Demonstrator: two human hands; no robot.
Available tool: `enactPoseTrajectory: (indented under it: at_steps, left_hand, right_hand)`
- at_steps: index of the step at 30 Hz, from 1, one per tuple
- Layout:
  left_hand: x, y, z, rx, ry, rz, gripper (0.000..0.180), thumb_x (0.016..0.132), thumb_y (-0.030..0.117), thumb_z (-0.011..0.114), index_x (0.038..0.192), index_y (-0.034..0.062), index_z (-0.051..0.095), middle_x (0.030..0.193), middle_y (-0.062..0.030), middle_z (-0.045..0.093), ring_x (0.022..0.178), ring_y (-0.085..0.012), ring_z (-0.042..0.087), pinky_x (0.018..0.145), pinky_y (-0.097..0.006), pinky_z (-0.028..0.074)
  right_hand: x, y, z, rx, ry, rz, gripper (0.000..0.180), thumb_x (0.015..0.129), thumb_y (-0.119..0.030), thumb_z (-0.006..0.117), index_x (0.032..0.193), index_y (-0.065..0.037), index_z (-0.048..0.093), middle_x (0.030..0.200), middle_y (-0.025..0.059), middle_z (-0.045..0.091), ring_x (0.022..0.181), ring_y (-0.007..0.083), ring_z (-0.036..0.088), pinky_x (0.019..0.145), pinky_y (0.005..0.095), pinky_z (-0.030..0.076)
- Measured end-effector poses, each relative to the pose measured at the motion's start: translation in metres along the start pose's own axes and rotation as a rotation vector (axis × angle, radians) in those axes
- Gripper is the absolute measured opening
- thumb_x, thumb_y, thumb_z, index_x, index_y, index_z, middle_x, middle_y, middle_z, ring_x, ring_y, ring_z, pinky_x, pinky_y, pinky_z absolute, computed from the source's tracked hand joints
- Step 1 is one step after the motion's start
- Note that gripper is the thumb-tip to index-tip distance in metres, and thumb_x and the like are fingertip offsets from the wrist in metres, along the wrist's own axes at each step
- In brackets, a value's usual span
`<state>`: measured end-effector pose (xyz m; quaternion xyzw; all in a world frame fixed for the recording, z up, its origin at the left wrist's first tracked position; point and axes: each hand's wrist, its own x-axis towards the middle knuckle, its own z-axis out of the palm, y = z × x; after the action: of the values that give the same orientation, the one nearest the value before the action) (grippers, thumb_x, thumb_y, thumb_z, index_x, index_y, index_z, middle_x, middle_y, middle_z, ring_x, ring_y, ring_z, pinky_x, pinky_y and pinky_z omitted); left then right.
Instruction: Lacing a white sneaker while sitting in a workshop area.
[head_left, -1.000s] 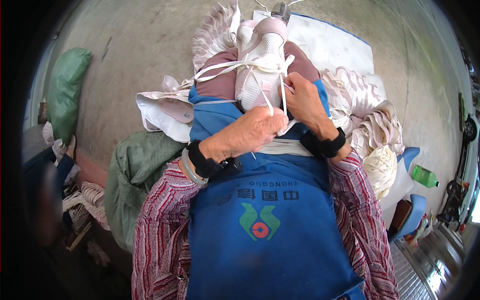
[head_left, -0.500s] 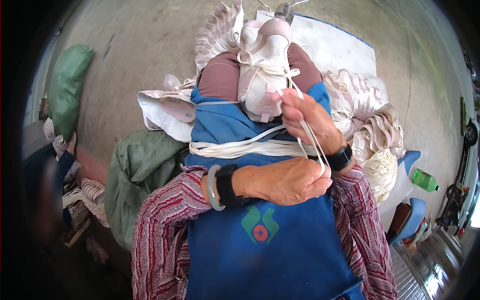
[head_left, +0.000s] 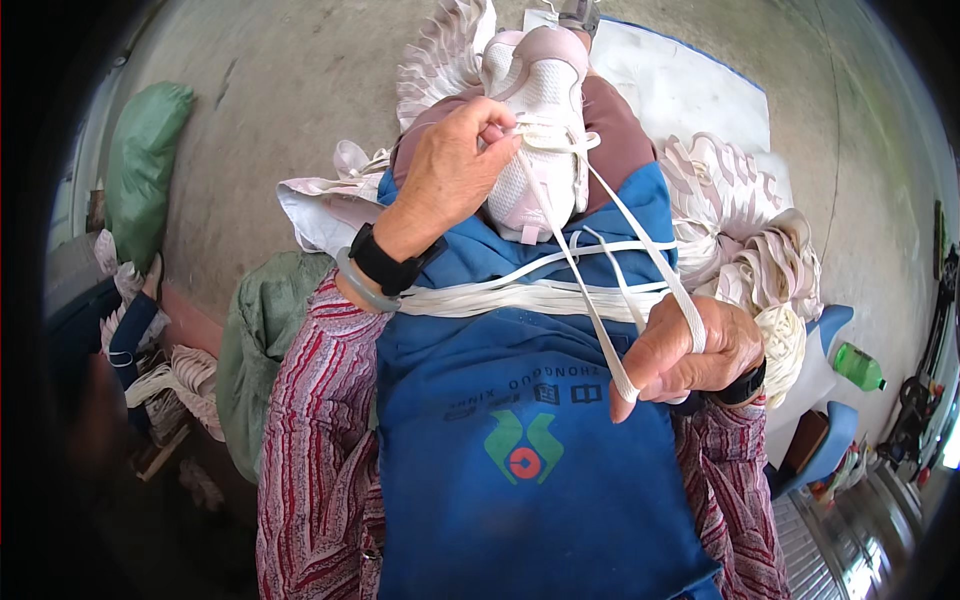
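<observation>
A white and pink shoe upper [head_left: 545,90] lies between my knees, its toe end away from the lap. White shoelace [head_left: 637,222] runs through its eyelets, and two strands stretch from it toward me. My left hand [head_left: 450,170] is closed in a pinch at the left edge of the lacing, where the fingers partly hide the lace. To the right over the lap, my right hand [head_left: 695,350] is closed round the lace strands, with one wrapped over a finger. A bundle of white laces [head_left: 500,300] lies across my blue apron [head_left: 520,530].
Stacked pink and white uppers [head_left: 725,195] lie right of my knees, others [head_left: 440,60] beyond on the left. A white sheet [head_left: 690,75] covers some floor. Green sacks [head_left: 145,180] stand left. At right are a green bottle [head_left: 858,367] and a blue chair [head_left: 830,440].
My left hand has left the lace strands by the right hand and moved up to the shoe upper's left edge. My right hand has drawn back toward me, stretching the strands.
</observation>
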<state>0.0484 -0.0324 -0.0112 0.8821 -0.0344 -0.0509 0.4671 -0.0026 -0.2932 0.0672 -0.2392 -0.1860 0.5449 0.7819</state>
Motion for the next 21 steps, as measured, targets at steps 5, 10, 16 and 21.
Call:
enactPoseTrajectory:
  at_steps: [5, 10, 16, 21]
  left_hand:
    - [0.009, -0.013, 0.012, 0.258, 0.148, 0.306, 0.012, 0.087, 0.012, 0.064, 0.095, 0.0031, 0.060, 0.078, -0.0053, 0.062, 0.066, -0.0110, 0.061, 0.058, -0.028, 0.048]
    - [0.019, -0.001, 0.001, 0.053, -0.073, -0.164, 0.015, 0.093, 0.017, 0.053, 0.097, 0.0033, 0.057, 0.067, -0.0044, 0.059, 0.050, -0.0119, 0.056, 0.047, -0.028, 0.044]
    - [0.018, -0.017, -0.012, -0.121, -0.132, -0.398, 0.018, 0.094, 0.019, 0.051, 0.101, 0.0028, 0.054, 0.062, -0.0038, 0.054, 0.044, -0.0087, 0.049, 0.040, -0.024, 0.041]
    - [0.000, -0.015, -0.011, -0.318, -0.082, -0.344, 0.019, 0.092, 0.016, 0.058, 0.102, 0.0006, 0.053, 0.075, -0.0025, 0.054, 0.051, -0.0056, 0.051, 0.037, -0.019, 0.041]
  right_hand:
    - [-0.004, -0.003, -0.004, -0.173, 0.055, 0.032, 0.026, 0.097, -0.005, 0.050, 0.107, 0.017, 0.060, 0.069, 0.0139, 0.064, 0.042, 0.0103, 0.040, 0.039, 0.0265, 0.031]
    - [-0.015, -0.007, -0.007, -0.167, -0.115, -0.163, 0.024, 0.098, -0.008, 0.052, 0.114, 0.006, 0.061, 0.096, 0.0134, 0.067, 0.061, 0.0119, 0.051, 0.051, 0.0248, 0.040]
    - [-0.006, -0.011, 0.000, -0.303, -0.185, -0.115, 0.032, 0.100, -0.016, 0.048, 0.121, 0.007, 0.056, 0.097, 0.0167, 0.066, 0.062, 0.0143, 0.053, 0.053, 0.0258, 0.043]
    - [0.016, -0.012, 0.011, -0.435, -0.152, 0.012, 0.027, 0.100, -0.014, 0.046, 0.115, 0.006, 0.055, 0.074, 0.0061, 0.054, 0.058, 0.0128, 0.048, 0.051, 0.0262, 0.041]
